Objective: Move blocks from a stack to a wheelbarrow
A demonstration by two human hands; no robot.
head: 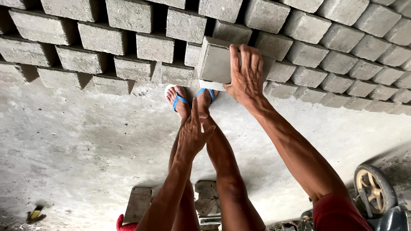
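Observation:
My right hand (246, 75) grips a grey concrete block (214, 64) by its side, holding it just off the stacked rows of similar blocks (128, 42). My left hand (192, 132) hangs lower with its fingers apart and nothing in it, in front of my legs. My feet, in blue flip-flops (179, 100), stand on the concrete floor right below the held block.
Rows of grey blocks run across the whole top of the view, with gaps between them. A small cart wheel (371, 190) is at the bottom right. A flat wooden piece (138, 203) and a small yellow object (35, 214) lie on the rough concrete floor (77, 145).

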